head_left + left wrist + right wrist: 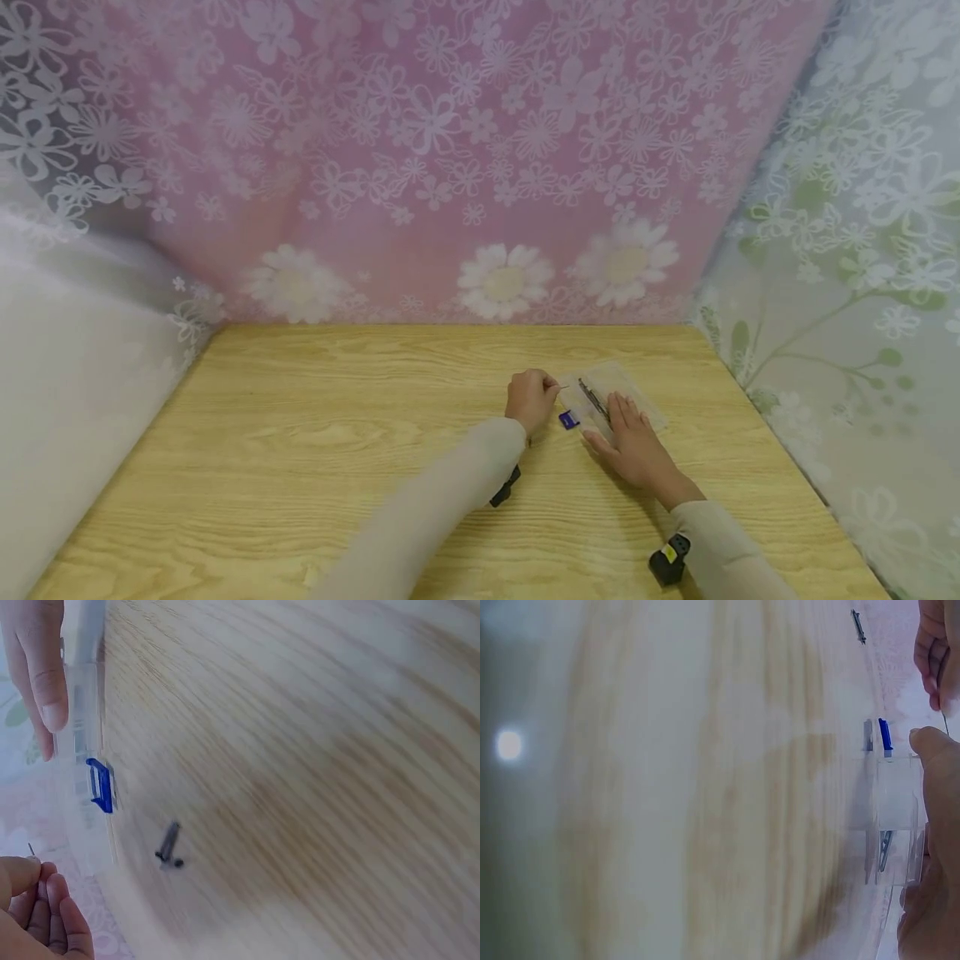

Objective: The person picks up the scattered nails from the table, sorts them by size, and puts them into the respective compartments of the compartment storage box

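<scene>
My left hand [531, 400] pinches a thin, pin-like piece [31, 848] between thumb and forefinger, beside the left end of a clear plastic box [651, 407]. A blue latch [569, 420] sits at the box's near-left side. Over the box lies my right hand [637, 446], its fingers stretched out on top and its thumb near the latch. Dark, slim metal pieces [592, 398] show through the clear plastic, left of the right fingers; the right wrist view also shows metal pieces [886, 851] inside a compartment. The right palm hides part of the box.
A small dark metal piece resembling a screw [171, 841] lies on the wood-grain table [300, 450] near the box. Behind the table hangs a pink flowered curtain [420, 167]; pale flowered sheets [840, 292] stand along both sides. Each wrist carries a black camera [667, 560].
</scene>
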Motion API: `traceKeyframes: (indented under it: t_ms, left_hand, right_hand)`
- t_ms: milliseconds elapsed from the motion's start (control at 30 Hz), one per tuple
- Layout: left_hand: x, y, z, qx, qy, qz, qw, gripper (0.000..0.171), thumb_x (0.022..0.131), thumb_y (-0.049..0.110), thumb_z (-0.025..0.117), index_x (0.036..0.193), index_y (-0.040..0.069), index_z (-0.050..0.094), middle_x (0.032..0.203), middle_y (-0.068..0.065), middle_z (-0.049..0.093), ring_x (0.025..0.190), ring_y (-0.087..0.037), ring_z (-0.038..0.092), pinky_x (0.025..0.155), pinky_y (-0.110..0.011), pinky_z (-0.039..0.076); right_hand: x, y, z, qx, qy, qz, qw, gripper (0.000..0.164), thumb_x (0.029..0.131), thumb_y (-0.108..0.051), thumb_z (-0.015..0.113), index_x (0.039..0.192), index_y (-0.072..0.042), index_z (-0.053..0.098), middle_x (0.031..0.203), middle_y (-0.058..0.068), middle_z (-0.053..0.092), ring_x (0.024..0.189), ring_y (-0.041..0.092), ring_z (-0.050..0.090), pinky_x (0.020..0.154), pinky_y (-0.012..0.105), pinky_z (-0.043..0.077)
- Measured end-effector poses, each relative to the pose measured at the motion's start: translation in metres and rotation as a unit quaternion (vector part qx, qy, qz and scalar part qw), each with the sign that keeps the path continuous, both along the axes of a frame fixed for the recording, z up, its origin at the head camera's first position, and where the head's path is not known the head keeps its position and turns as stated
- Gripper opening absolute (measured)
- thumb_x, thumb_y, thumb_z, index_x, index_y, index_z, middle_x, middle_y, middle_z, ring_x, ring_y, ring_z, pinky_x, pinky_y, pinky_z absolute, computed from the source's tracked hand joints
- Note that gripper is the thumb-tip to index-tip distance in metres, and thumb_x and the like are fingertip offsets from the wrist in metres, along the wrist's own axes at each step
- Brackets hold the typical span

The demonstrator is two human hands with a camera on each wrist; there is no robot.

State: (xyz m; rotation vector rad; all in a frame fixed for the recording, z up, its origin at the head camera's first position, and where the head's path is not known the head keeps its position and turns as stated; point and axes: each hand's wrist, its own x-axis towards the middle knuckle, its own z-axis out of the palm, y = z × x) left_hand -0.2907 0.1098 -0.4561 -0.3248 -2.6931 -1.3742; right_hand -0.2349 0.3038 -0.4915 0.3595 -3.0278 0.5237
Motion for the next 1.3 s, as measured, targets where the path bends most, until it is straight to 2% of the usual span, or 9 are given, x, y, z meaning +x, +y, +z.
traceKeyframes:
  t_ms: [133,300,433,633,800,967,1167,1300]
  left_hand:
    - [-0.001,0.01,-0.001,0.01,0.001,0.021,0.9997,0.009,0.09,0.011,0.068,0.086,0.007,0.075,0.079,-0.003,0.071,0.065,-0.01,0.062,0.059,-0.021,0.05]
    - [-0.004,0.019,-0.008,0.034,-0.011,0.052,0.998,0.009,0.089,0.011,0.069,0.083,0.007,0.074,0.073,-0.001,0.069,0.06,-0.008,0.059,0.056,-0.021,0.048]
    - [-0.005,0.025,-0.008,0.049,-0.015,0.064,0.9966,0.009,0.088,0.01,0.07,0.082,0.007,0.075,0.072,-0.001,0.068,0.058,-0.008,0.058,0.055,-0.021,0.048]
    - [-0.004,0.03,-0.003,0.032,-0.022,0.06,0.9974,0.01,0.09,0.011,0.068,0.082,0.008,0.075,0.074,-0.001,0.069,0.058,-0.008,0.057,0.056,-0.022,0.048]
    - [-0.003,0.034,-0.006,0.009,-0.03,0.057,0.9979,0.012,0.091,0.011,0.067,0.083,0.007,0.075,0.073,-0.001,0.068,0.057,-0.009,0.058,0.055,-0.023,0.049]
    - [-0.002,0.037,-0.01,0.001,-0.026,0.07,0.9972,0.013,0.089,0.011,0.068,0.079,0.008,0.074,0.071,0.0,0.067,0.058,-0.011,0.059,0.056,-0.023,0.049]
    - [-0.001,0.04,-0.011,0.009,-0.012,0.065,0.9978,0.01,0.088,0.011,0.07,0.08,0.009,0.075,0.076,-0.001,0.07,0.064,-0.012,0.061,0.06,-0.024,0.05]
    - [-0.001,0.04,-0.015,0.024,-0.016,0.07,0.9971,0.009,0.088,0.012,0.07,0.081,0.01,0.075,0.076,0.0,0.07,0.063,-0.011,0.061,0.059,-0.023,0.05]
  right_hand:
    - [0.0,0.001,0.0,-0.001,-0.002,0.0,1.0,0.086,0.099,-0.052,0.044,0.147,0.013,0.015,0.153,0.033,0.015,0.14,0.05,0.012,0.109,0.065,0.013]
    - [0.0,0.0,-0.001,-0.008,-0.007,0.002,1.0,0.087,0.098,-0.053,0.043,0.148,0.012,0.014,0.153,0.032,0.013,0.14,0.05,0.011,0.109,0.065,0.012]
    - [0.0,0.0,-0.001,-0.011,-0.006,0.001,1.0,0.087,0.098,-0.053,0.043,0.148,0.012,0.014,0.153,0.032,0.013,0.14,0.05,0.01,0.109,0.065,0.012]
    - [0.0,-0.001,-0.001,-0.018,0.009,0.002,1.0,0.086,0.098,-0.051,0.045,0.147,0.013,0.016,0.152,0.033,0.016,0.14,0.051,0.013,0.108,0.066,0.013]
    - [0.001,-0.001,-0.002,-0.025,0.02,0.001,0.999,0.085,0.097,-0.05,0.048,0.147,0.013,0.018,0.152,0.033,0.018,0.139,0.051,0.015,0.108,0.066,0.014]
    - [-0.001,0.001,-0.004,-0.018,0.004,-0.002,1.0,0.088,0.097,-0.055,0.044,0.148,0.011,0.015,0.154,0.03,0.015,0.141,0.049,0.011,0.109,0.064,0.012]
    - [-0.002,0.003,-0.005,-0.01,-0.005,-0.005,1.0,0.088,0.097,-0.056,0.042,0.149,0.01,0.013,0.155,0.029,0.013,0.142,0.048,0.01,0.11,0.064,0.011]
    - [-0.001,0.003,-0.005,-0.012,-0.009,-0.004,1.0,0.088,0.097,-0.056,0.042,0.149,0.01,0.013,0.155,0.029,0.012,0.142,0.048,0.009,0.11,0.063,0.01]
